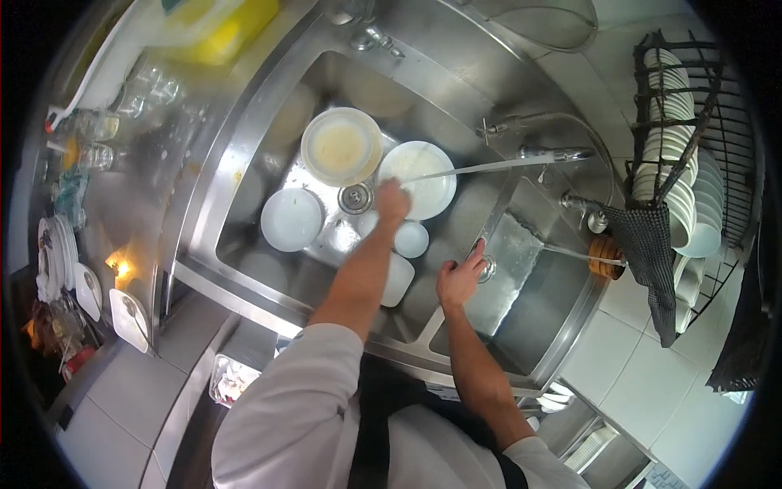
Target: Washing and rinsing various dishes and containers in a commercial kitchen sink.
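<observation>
My left hand (393,200) is blurred over the large sink basin, at the lower left edge of a white plate (421,177); a stream of water from the faucet (571,154) reaches it. Whether it grips anything cannot be told. My right hand (461,278) rests on the metal divider (492,226) between the two basins, fingers partly spread, with nothing seen in it. A wide soiled plate (342,147) lies above the drain (355,197), and a white bowl (292,220) is left of it. A small white bowl (411,239) and a squarish white dish (398,280) sit below my left hand.
The smaller basin (519,293) at right has a second stream running into it. A black wire rack (712,122) holds stacked white dishes, with a dark cloth (647,257) hanging from it. Glasses (98,156), stacked plates (58,250) and spoons on dishes stand on the left counter.
</observation>
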`<state>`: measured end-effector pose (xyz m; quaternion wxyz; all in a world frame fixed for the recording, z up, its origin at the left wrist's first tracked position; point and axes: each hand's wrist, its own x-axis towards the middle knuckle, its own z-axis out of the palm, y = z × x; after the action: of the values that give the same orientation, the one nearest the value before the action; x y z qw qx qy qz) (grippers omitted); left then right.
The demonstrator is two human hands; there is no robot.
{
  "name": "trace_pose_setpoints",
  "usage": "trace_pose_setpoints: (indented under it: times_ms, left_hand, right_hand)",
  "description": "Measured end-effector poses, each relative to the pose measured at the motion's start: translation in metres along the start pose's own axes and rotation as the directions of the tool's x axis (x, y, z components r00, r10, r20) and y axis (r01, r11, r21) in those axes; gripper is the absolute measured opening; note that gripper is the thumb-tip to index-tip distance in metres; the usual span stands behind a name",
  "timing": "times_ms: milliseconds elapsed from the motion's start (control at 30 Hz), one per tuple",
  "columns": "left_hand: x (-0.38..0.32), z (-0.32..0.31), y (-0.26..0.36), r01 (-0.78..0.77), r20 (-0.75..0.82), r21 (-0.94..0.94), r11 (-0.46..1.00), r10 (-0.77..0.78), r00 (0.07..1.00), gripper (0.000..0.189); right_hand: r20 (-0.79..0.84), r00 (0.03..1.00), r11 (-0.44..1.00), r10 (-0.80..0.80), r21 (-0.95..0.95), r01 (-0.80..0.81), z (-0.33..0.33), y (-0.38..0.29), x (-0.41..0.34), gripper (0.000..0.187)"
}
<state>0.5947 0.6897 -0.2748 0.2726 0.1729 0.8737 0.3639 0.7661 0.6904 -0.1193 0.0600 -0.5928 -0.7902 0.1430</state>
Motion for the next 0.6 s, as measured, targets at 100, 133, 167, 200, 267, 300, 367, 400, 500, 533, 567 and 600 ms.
trace_pose_setpoints:
  times_ms: [100,133,167,200,267,300,367,400,500,533,567,600]
  left_hand:
    - [0.038,0.021,0.077,0.040,-0.040,-0.486,0.873,-0.068,0.997,0.025]
    - [0.042,0.021,0.097,0.113,-0.010,-0.591,0.798,-0.147,0.989,0.022]
    - [0.043,0.019,0.113,0.232,0.121,-0.667,0.708,-0.205,0.971,0.019]
    - [0.041,0.013,0.122,0.210,0.154,-0.650,0.730,-0.144,0.978,0.015]
    - [0.036,-0.008,0.128,0.220,0.240,-0.626,0.748,-0.084,0.967,0.009]
    - [0.023,-0.016,0.126,0.263,0.299,-0.636,0.726,-0.083,0.951,0.009]
    - [0.001,-0.040,0.107,0.102,0.190,-0.613,0.784,0.021,0.981,0.015]
    - [-0.007,-0.055,0.095,0.076,0.153,-0.538,0.839,0.009,0.988,0.023]
    - [-0.045,-0.120,0.050,0.025,0.057,-0.379,0.925,-0.004,0.998,0.043]
    - [-0.055,-0.153,0.032,0.007,-0.085,-0.338,0.941,-0.038,0.996,0.043]
    - [-0.069,-0.185,0.015,-0.074,-0.060,-0.378,0.923,0.056,0.997,0.043]
    - [-0.083,-0.217,-0.001,-0.164,-0.003,-0.452,0.877,0.182,0.983,0.044]
  right_hand:
    - [0.003,1.000,1.000,0.019,-0.010,-0.019,-0.001,0.000,0.000,0.075]
    - [-0.023,1.000,1.000,0.014,-0.025,-0.015,-0.001,0.001,0.000,0.075]
    - [0.013,1.000,1.000,0.010,-0.005,-0.010,-0.002,0.002,-0.001,0.075]
    - [-0.003,1.000,1.000,-0.010,-0.008,0.010,-0.003,0.002,-0.002,0.076]
    - [-0.013,0.999,0.999,-0.050,0.018,0.050,-0.004,0.003,-0.004,0.077]
    - [0.006,1.000,1.000,-0.016,0.026,0.016,-0.005,0.003,-0.005,0.077]
    - [-0.011,0.999,0.999,-0.032,0.010,0.032,-0.007,0.003,-0.008,0.076]
    - [-0.066,0.996,0.998,-0.060,-0.024,0.058,-0.008,0.003,-0.010,0.076]
    - [0.019,1.000,0.999,-0.001,0.052,0.000,-0.011,0.005,-0.020,0.072]
    - [-0.031,0.999,0.996,0.007,0.086,-0.005,-0.011,0.005,-0.022,0.070]
    - [-0.045,0.994,0.995,-0.096,0.034,0.097,-0.015,0.009,-0.022,0.069]
    - [-0.116,0.984,0.991,-0.136,-0.025,0.134,-0.012,0.009,-0.020,0.068]
